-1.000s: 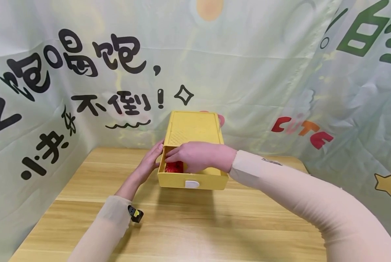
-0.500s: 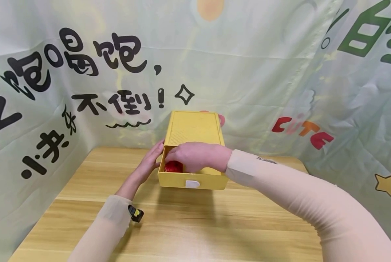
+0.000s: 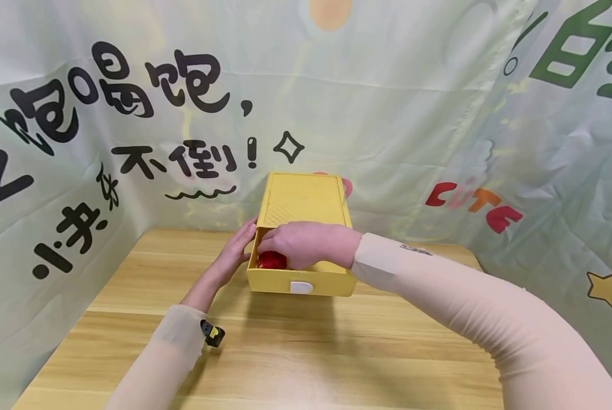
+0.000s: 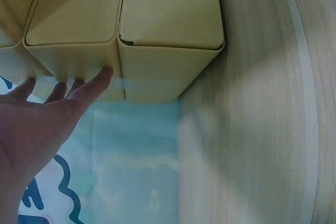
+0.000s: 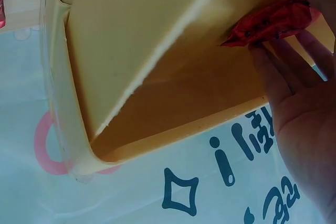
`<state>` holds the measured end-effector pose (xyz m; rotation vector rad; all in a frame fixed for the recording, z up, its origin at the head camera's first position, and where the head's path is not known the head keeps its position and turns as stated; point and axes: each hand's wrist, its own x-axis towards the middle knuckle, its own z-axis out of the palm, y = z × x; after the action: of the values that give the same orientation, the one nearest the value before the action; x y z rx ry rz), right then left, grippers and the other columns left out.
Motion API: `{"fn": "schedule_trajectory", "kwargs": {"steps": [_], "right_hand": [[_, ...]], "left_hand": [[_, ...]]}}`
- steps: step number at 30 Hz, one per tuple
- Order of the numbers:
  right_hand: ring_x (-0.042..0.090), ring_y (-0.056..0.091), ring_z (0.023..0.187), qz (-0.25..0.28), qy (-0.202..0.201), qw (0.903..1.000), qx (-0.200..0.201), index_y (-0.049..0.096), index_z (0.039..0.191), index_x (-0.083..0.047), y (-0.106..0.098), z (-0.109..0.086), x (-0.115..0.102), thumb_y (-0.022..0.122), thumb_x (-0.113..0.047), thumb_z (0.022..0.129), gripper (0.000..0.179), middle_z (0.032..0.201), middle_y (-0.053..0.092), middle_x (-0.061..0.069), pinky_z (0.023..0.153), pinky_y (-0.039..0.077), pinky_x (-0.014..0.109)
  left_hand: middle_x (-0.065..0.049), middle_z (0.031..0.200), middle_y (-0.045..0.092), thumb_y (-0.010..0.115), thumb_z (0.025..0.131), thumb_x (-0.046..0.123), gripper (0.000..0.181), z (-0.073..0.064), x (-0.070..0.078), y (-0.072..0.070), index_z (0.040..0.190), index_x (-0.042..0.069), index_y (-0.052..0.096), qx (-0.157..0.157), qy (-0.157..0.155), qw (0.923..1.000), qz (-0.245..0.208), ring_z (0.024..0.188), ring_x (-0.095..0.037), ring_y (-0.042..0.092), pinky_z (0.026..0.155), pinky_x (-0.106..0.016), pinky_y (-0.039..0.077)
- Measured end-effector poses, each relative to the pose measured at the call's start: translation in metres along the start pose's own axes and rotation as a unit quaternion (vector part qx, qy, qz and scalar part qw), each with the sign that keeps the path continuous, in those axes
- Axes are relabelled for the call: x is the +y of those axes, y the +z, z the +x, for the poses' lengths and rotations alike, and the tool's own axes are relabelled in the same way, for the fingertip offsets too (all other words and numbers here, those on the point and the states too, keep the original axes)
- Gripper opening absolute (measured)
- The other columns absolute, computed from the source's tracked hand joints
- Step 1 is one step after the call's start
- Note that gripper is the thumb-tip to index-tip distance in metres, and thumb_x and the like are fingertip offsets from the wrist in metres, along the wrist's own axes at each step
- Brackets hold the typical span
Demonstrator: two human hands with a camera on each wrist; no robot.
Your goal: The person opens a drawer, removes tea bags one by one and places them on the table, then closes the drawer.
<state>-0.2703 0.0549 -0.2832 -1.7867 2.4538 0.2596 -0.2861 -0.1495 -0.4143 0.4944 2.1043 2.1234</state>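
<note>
A yellow box (image 3: 306,196) stands at the back of the table with its drawer (image 3: 275,282) pulled out toward me. My right hand (image 3: 311,245) reaches into the open drawer. It grips a shiny red foil-wrapped packet (image 3: 272,260) at the drawer's left side. In the right wrist view, that red packet (image 5: 270,22) sits between the thumb and the fingers, over the drawer floor. My left hand (image 3: 233,253) rests against the box's left side. Its extended fingertips (image 4: 107,72) touch the yellow wall (image 4: 73,59) in the left wrist view.
A white pull tab (image 3: 301,287) is on the drawer front. The wooden table (image 3: 306,353) extends toward me. A printed cloth (image 3: 388,114) hangs behind and at both sides. A red thing (image 5: 1,3) is cut off at the right wrist view's left edge.
The right hand's fingers have curled in around the red packet, which has shifted slightly and shows a different side. The right forearm has moved a little left. The left hand stays in place.
</note>
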Motion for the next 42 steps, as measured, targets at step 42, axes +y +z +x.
{"fn": "schedule_trajectory", "kwargs": {"steps": [42], "right_hand": [[0.02, 0.07, 0.098, 0.069, 0.001, 0.993, 0.096, 0.065, 0.136, -0.002, 0.0, -0.028, 0.003, 0.06, -0.005, 0.099, 0.037, 0.118, 0.073, 0.007, 0.094, 0.057, 0.031]], "left_hand": [[-0.012, 0.173, 0.016, 0.03, 0.113, 0.043, 0.064, -0.001, -0.001, 0.002, 0.168, 0.014, 0.015, 0.005, -0.003, 1.0, 0.002, 0.154, -0.034, 0.022, 0.117, -0.071, 0.031]]}}
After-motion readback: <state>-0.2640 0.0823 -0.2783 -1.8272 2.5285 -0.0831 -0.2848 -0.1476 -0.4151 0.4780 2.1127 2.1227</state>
